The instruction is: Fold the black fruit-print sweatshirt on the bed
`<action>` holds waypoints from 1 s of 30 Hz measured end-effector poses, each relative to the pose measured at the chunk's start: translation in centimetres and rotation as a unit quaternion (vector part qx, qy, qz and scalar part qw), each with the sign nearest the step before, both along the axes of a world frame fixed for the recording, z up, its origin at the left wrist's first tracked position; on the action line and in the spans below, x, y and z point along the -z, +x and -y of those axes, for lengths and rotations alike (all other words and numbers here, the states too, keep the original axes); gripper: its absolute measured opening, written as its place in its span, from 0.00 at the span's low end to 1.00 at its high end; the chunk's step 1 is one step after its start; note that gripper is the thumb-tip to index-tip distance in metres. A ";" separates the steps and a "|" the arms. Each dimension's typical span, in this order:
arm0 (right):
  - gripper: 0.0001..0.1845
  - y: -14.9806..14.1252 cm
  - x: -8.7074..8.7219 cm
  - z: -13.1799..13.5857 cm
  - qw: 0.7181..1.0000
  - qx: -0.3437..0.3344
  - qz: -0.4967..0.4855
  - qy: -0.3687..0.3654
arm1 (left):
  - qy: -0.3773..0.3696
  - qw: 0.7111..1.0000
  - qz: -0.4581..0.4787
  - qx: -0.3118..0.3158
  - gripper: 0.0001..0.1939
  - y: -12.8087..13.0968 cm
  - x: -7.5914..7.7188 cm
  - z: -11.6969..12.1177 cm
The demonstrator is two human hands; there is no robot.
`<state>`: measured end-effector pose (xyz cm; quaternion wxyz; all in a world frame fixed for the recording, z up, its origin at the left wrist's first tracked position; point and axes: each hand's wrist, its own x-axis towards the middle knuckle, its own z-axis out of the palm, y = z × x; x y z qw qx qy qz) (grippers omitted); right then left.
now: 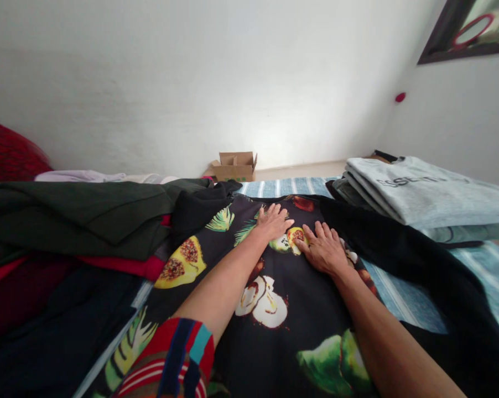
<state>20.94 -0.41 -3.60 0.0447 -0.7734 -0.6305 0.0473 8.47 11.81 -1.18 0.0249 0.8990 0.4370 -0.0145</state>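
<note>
A heap of dark green, red and black clothes (79,232) crowds the left of the blue striped bedcover (403,287); folded grey shirts (424,193) are stacked at the right. An open brown cardboard box (235,165) stands by the wall, its contents unseen. Left hand (272,221) and right hand (323,249) lie flat, fingers spread, gripping nothing, pressing the black fruit-print garment (282,309) spread on the bedcover between the piles

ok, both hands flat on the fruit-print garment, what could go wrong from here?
1. The loose dark clothes pile overlaps the fruit-print garment at its left edge; it may snag or drag.
2. The folded grey stack sits close on the right; a wide sweep by the right hand might topple it.
3. The left hand and right hand press only mid-cloth; edges may bunch.
</note>
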 end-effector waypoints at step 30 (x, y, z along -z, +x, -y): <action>0.35 0.2 -1.0 0.8 0.999 -0.024 0.025 0.023 | -0.087 0.996 -0.017 0.020 0.37 -7.9 -1.2 16.1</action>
